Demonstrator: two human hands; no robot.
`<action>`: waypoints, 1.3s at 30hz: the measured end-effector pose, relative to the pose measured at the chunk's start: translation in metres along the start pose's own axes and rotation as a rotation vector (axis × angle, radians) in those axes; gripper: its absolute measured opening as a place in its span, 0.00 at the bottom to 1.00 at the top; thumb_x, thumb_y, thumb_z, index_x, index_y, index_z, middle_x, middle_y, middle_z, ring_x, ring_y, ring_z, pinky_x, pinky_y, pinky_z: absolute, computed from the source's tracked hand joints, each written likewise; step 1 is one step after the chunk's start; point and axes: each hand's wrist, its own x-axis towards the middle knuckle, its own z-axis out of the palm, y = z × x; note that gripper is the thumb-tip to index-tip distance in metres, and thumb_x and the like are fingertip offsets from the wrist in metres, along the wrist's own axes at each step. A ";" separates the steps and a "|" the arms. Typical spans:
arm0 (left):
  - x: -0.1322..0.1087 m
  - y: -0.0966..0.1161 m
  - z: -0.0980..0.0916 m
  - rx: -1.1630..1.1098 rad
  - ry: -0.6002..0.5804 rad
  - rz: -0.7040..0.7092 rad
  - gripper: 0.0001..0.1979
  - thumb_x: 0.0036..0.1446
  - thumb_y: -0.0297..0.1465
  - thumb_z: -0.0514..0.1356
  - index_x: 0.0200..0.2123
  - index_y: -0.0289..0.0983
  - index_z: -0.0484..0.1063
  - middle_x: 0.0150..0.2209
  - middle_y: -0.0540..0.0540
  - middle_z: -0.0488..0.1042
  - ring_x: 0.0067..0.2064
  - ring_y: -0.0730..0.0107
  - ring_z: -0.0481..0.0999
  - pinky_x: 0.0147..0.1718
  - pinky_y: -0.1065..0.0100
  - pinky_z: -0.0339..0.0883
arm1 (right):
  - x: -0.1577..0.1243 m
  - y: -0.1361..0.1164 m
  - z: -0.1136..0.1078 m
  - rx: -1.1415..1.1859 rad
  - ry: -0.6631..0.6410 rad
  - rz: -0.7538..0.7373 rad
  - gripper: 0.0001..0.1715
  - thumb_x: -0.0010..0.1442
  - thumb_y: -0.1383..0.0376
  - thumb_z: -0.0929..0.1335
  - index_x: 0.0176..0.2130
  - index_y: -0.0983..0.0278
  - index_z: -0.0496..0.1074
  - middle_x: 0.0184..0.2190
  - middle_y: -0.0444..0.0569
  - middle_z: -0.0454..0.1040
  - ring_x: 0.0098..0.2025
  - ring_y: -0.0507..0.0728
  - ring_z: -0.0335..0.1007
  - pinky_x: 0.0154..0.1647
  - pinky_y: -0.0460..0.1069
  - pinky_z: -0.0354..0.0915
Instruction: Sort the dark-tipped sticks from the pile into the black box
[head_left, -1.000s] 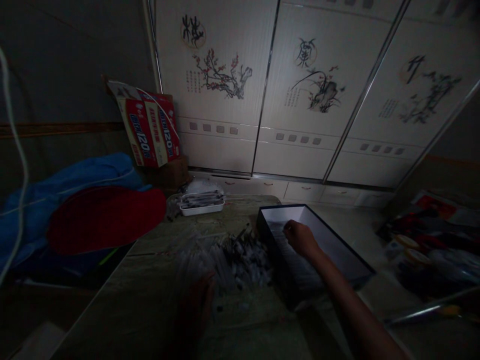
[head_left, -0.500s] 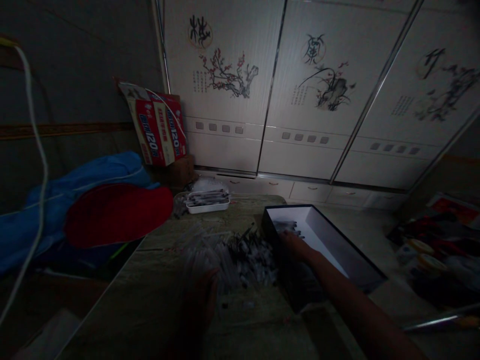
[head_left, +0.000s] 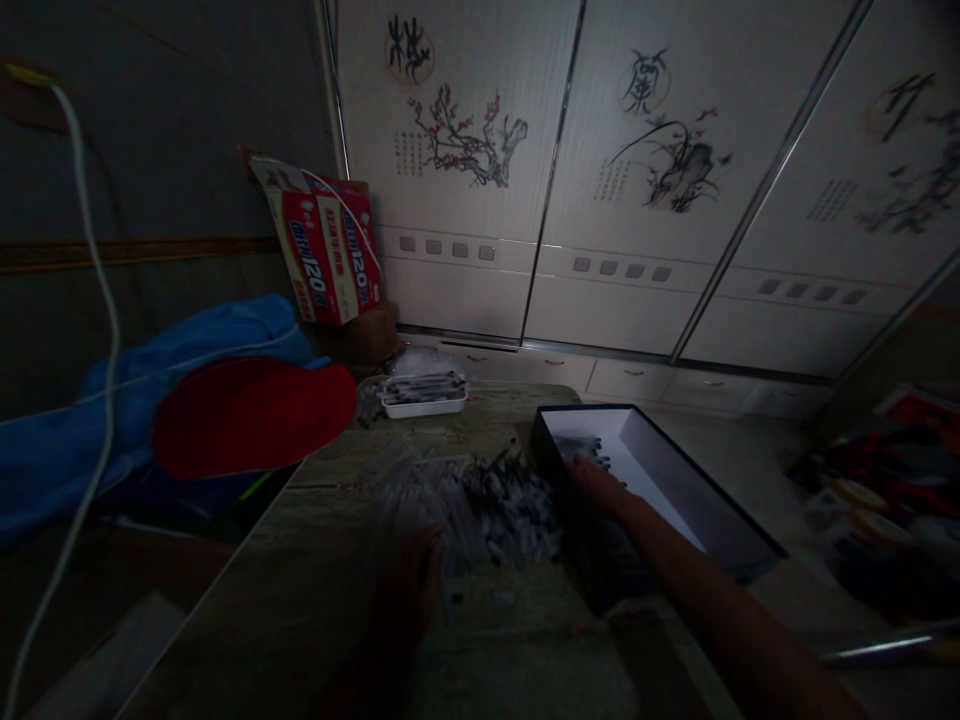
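Observation:
The scene is very dim. My right hand reaches into a long dark box with a white inside at the table's right, its fingers lying low on small dark items near the box's far end. My left hand rests on the table at the near edge of a heap of thin clear tubes and dark small parts; its fingers are lost in shadow.
A white tray of dark pieces stands at the table's far edge. A red round thing lies on blue cloth at left, a red carton behind. White painted cabinet doors fill the back. Clutter lies at right.
My right hand has dropped from above the box down onto the items inside it. The view has shifted slightly left; my left hand stays by the heap.

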 end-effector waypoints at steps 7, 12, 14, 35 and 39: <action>-0.001 -0.007 0.002 0.055 0.103 0.175 0.11 0.60 0.31 0.53 0.41 0.40 0.73 0.36 0.48 0.81 0.36 0.67 0.81 0.35 0.68 0.76 | -0.006 0.005 -0.020 0.046 0.171 0.088 0.08 0.57 0.74 0.64 0.38 0.68 0.71 0.38 0.58 0.75 0.37 0.58 0.74 0.33 0.47 0.62; -0.001 -0.003 0.001 0.104 0.151 0.268 0.10 0.61 0.31 0.52 0.43 0.40 0.71 0.37 0.47 0.81 0.36 0.68 0.81 0.34 0.70 0.75 | -0.021 0.001 -0.059 0.233 0.620 0.185 0.11 0.64 0.62 0.60 0.43 0.67 0.64 0.36 0.53 0.72 0.35 0.55 0.72 0.37 0.48 0.64; 0.000 -0.001 0.000 0.125 0.163 0.287 0.10 0.61 0.30 0.52 0.43 0.40 0.70 0.36 0.47 0.80 0.35 0.68 0.81 0.34 0.70 0.74 | -0.036 -0.015 -0.072 0.568 0.898 0.149 0.13 0.61 0.58 0.63 0.42 0.65 0.63 0.30 0.47 0.72 0.30 0.54 0.70 0.33 0.47 0.65; 0.007 0.017 -0.006 0.289 0.015 0.699 0.08 0.60 0.26 0.54 0.39 0.40 0.72 0.29 0.50 0.74 0.32 0.66 0.71 0.40 0.58 0.62 | -0.090 -0.140 0.054 1.154 0.057 -0.114 0.21 0.60 0.52 0.64 0.27 0.66 0.71 0.20 0.44 0.68 0.22 0.50 0.62 0.21 0.43 0.55; 0.008 0.019 -0.007 0.275 -0.016 0.790 0.09 0.63 0.28 0.51 0.38 0.39 0.71 0.29 0.50 0.73 0.33 0.67 0.69 0.42 0.59 0.61 | -0.094 -0.129 0.047 1.106 -0.169 -0.256 0.23 0.61 0.50 0.62 0.27 0.65 0.67 0.19 0.41 0.63 0.21 0.48 0.57 0.20 0.42 0.53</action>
